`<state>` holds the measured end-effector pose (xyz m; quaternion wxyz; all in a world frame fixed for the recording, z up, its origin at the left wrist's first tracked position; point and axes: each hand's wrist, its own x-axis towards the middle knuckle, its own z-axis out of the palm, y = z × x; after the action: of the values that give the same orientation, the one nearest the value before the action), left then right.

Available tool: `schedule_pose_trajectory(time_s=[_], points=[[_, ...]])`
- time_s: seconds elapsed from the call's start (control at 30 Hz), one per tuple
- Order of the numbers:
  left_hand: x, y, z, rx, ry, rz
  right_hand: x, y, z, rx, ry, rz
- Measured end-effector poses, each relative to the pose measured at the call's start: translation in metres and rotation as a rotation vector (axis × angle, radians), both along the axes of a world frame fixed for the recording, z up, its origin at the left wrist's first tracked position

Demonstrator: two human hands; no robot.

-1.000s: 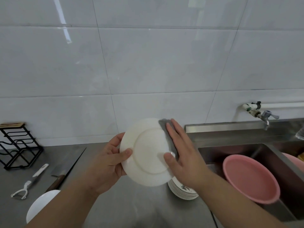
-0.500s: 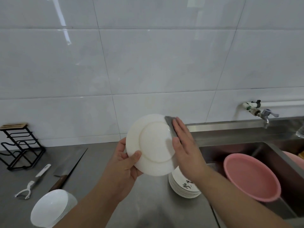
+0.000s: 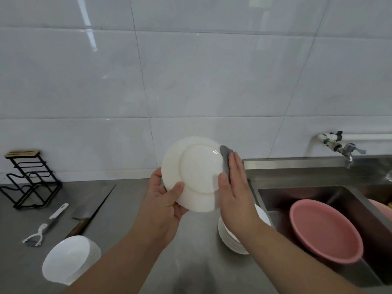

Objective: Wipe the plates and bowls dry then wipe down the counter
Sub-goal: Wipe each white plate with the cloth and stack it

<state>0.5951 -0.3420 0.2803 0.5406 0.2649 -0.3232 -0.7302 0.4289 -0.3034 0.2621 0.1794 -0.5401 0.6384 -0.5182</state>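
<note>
Well above the counter (image 3: 131,211), the plate (image 3: 197,170) is held in the air, tilted up with its underside toward the camera, and nothing touches its top edge. Its lower edge hangs over the bare steel between the two forearms, where the widest free space is. At the right, the stack (image 3: 233,244) of plates stands just beside the sink (image 3: 297,194) rim, partly hidden under the right wrist. A pink basin (image 3: 324,230) leans inside the sink, and the tap (image 3: 347,150) sticks out from the wall over it. At the left, the bowls (image 3: 67,257) stand near the front edge of the counter. Behind them lie a peeler (image 3: 48,223) and a knife (image 3: 93,209), apart from each other, and a black rack (image 3: 29,179) stands against the wall.

The left hand (image 3: 161,200) grips the plate at its lower left rim, with the thumb on the near face and the fingers behind. The right hand (image 3: 235,194) is flat, its fingers straight and together, and it presses the grey cloth (image 3: 226,160) on the right rim of the plate. Its thumb rests on the near face. The cloth shows above the fingertips and along the rim.
</note>
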Motion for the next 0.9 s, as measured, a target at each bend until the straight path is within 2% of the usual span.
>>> schedule_pose_trajectory(time_s=[0.17,0.3,0.4,0.47,0.53,0.73,0.9], points=[[-0.006,0.003,-0.002,-0.008,-0.041,0.003,0.048,0.032,-0.025,-0.116,-0.117,0.051],[0.003,-0.004,0.0,-0.011,-0.093,-0.088,0.014,0.01,-0.018,-0.248,-0.14,-0.002],[0.018,-0.021,0.013,0.022,-0.196,-0.204,-0.021,-0.01,0.0,-0.289,-0.119,0.081],[0.023,-0.028,0.016,0.029,-0.253,-0.261,-0.036,-0.018,0.006,-0.268,-0.069,0.138],[0.023,-0.027,0.012,0.028,-0.235,-0.267,-0.038,-0.018,0.003,-0.213,-0.011,0.152],[0.015,-0.014,-0.014,0.019,-0.156,-0.122,0.016,0.027,-0.035,0.01,0.024,0.243],[0.009,-0.01,-0.012,-0.011,-0.127,-0.124,-0.021,-0.014,-0.01,0.06,0.003,0.092]])
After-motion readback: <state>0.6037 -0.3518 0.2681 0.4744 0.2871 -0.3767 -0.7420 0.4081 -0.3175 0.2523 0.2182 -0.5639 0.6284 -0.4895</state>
